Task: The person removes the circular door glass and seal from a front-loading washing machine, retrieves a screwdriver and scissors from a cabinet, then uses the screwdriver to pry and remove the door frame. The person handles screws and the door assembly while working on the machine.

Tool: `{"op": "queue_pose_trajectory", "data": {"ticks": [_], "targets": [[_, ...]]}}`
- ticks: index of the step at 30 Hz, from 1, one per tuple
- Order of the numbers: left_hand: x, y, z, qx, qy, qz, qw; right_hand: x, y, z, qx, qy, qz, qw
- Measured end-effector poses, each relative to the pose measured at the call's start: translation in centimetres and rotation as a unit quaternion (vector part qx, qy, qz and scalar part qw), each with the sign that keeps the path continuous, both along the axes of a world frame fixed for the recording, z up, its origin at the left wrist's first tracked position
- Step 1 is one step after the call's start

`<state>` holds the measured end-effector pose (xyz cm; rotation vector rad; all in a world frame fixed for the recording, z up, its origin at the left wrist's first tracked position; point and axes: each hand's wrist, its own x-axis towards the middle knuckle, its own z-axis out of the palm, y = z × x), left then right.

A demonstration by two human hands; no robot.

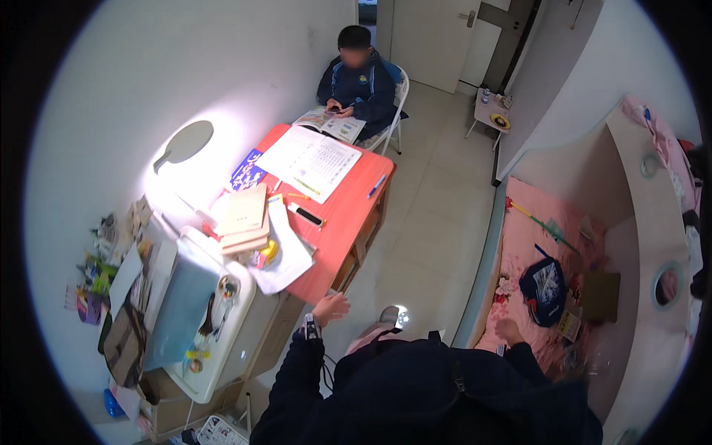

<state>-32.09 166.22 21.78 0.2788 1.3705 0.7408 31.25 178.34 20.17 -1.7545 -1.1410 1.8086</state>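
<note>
My left hand [331, 308] hangs just off the near corner of the red table [354, 194], its fingers stretched out and holding nothing. A dark band with a pale device is at its wrist. My right hand [509, 332] is low on the right, in front of the pink bedding [512, 256]; its fingers are too blurred to read, and I see nothing in it. On the table lie an open workbook [311, 159], brown notebooks [245, 215], a dark-screened handheld device [306, 215], a blue pen [376, 186] and loose white paper [285, 256].
Across the table a person [360, 81] in a dark jacket sits on a folding chair, holding a small dark object over an open book [334, 124]. A lit lamp [185, 142] stands by the wall. A backpack [544, 289] lies on the bed. A small stool [491, 111] stands near the door.
</note>
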Motion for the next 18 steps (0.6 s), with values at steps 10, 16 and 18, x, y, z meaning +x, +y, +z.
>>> {"op": "queue_pose_trajectory", "data": {"ticks": [10,16,18], "targets": [[4.2,31.7,-1.2,0.110,-0.043,-0.026,0.993,9.9,4.3,-8.2,-0.127,-0.351,0.113,0.921],[7.5,51.0,-5.9,0.256,0.013,-0.178,0.950,8.7,24.9,-6.7,-0.069,-0.402,0.261,0.875],[8.4,56.1,-6.3,0.292,0.112,-0.271,0.910,10.0,32.6,-6.5,-0.043,-0.419,0.303,0.855]]}}
